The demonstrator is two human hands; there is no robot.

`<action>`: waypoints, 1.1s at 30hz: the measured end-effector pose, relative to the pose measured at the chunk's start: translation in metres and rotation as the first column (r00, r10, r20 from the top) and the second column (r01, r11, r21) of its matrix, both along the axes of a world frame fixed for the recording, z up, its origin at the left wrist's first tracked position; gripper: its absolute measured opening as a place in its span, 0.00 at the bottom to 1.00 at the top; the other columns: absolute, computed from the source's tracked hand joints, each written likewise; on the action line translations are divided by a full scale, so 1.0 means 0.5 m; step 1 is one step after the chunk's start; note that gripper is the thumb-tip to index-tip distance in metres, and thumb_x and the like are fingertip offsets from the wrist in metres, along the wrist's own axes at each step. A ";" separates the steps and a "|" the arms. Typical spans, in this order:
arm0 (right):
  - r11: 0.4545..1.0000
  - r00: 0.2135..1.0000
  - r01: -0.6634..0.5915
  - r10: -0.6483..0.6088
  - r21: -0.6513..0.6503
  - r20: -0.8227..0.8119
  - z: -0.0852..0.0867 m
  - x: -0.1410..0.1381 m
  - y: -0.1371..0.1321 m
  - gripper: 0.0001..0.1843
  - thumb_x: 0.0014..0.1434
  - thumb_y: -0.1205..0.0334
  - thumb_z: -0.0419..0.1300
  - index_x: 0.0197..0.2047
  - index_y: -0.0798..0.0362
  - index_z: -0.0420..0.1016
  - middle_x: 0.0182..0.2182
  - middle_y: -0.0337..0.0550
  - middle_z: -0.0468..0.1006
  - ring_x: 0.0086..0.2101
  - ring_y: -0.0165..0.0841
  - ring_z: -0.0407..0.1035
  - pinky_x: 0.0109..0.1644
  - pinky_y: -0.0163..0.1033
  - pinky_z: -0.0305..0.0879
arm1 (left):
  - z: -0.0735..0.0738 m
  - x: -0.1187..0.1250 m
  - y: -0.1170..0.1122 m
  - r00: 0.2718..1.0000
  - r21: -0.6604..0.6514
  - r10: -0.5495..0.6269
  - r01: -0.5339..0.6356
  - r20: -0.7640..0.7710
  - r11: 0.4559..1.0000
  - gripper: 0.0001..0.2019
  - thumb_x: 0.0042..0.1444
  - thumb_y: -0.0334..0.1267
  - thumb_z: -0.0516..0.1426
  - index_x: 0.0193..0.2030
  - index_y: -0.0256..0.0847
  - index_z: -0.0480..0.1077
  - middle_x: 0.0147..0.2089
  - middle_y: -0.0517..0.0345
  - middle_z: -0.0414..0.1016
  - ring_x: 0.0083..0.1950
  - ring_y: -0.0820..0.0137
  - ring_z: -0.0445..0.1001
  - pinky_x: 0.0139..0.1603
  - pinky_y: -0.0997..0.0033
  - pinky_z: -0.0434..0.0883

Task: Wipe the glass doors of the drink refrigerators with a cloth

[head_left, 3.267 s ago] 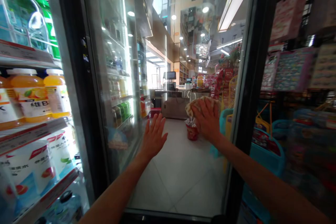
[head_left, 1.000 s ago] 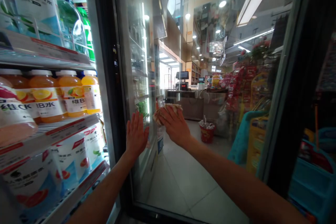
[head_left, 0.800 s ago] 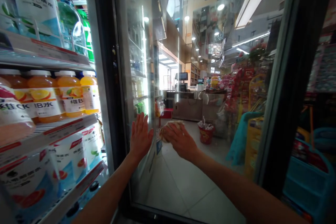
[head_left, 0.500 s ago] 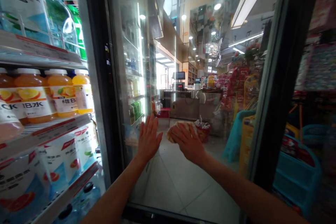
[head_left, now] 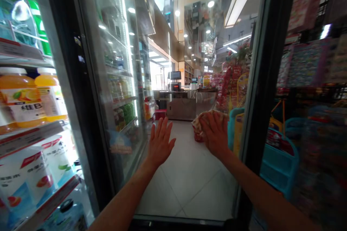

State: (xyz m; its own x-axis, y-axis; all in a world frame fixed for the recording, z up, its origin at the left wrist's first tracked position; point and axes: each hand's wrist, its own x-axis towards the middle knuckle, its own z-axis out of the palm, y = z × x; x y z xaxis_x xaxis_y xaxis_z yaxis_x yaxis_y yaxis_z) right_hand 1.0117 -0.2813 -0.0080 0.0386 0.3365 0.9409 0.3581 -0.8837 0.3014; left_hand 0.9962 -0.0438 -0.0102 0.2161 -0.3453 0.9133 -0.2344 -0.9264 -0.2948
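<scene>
A glass door (head_left: 173, 184) in a black frame stands in front of me. My left hand (head_left: 160, 145) lies flat against the pane, or just off it, with fingers stretched and nothing held. Toward the right side of the glass, my right hand (head_left: 215, 135) presses a crumpled, patterned beige cloth (head_left: 200, 120) on the pane. Its fingers lie over the cloth and cover much of it.
On the left, fridge shelves (head_left: 32, 135) carry orange drink bottles (head_left: 21, 97) and white-blue labelled bottles (head_left: 24, 173). The door's dark right edge (head_left: 256, 90) is near my right forearm. Beyond are a turquoise rack (head_left: 279, 166) and a counter (head_left: 181, 104) seen through the glass.
My right hand has slid the cloth to the right and slightly up across the glass. My left hand stays open, a little further right in view. The camera has turned right.
</scene>
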 end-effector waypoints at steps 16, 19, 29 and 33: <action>0.983 0.996 0.089 -0.092 0.163 0.010 -0.024 0.001 -0.051 0.29 0.58 0.66 0.50 0.64 0.55 0.57 0.66 0.55 0.50 0.66 0.49 0.37 0.62 0.65 0.44 | -0.013 0.016 0.014 1.000 -0.094 -0.025 0.024 -0.006 0.995 0.28 0.60 0.38 0.49 0.66 0.36 0.50 0.68 0.43 0.52 0.72 0.63 0.37 0.69 0.53 0.40; 0.991 0.998 -0.020 0.013 -0.134 -0.054 -0.020 -0.004 0.015 0.25 0.57 0.69 0.51 0.57 0.47 0.66 0.61 0.45 0.63 0.65 0.40 0.42 0.66 0.56 0.41 | -0.006 0.018 0.035 1.000 -0.094 -0.016 0.014 -0.020 0.996 0.28 0.61 0.39 0.49 0.67 0.37 0.49 0.68 0.43 0.51 0.71 0.63 0.38 0.69 0.53 0.41; 0.948 0.993 -0.108 0.088 -0.300 -0.076 0.017 -0.003 0.133 0.25 0.55 0.70 0.51 0.56 0.49 0.67 0.60 0.43 0.65 0.63 0.40 0.48 0.66 0.54 0.39 | 0.001 0.021 0.094 0.999 -0.161 0.030 -0.023 0.041 0.987 0.31 0.61 0.41 0.49 0.68 0.37 0.42 0.69 0.42 0.47 0.71 0.62 0.37 0.69 0.53 0.41; 0.993 0.998 -0.054 0.052 -0.104 -0.024 0.059 0.003 0.147 0.26 0.56 0.68 0.52 0.59 0.50 0.65 0.61 0.47 0.63 0.63 0.44 0.48 0.64 0.58 0.40 | -0.007 0.021 0.111 0.997 -0.175 0.028 -0.015 0.071 0.984 0.32 0.61 0.42 0.48 0.69 0.37 0.41 0.69 0.42 0.47 0.72 0.64 0.37 0.69 0.55 0.40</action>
State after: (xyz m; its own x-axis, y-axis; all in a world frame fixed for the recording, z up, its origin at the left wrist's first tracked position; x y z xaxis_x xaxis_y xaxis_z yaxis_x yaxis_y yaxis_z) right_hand 1.0133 -0.2077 0.0213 0.0375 0.4354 0.8995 0.4105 -0.8274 0.3833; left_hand 1.0067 0.0118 -0.0136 0.1524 -0.1752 0.9727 -0.1974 -0.9697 -0.1437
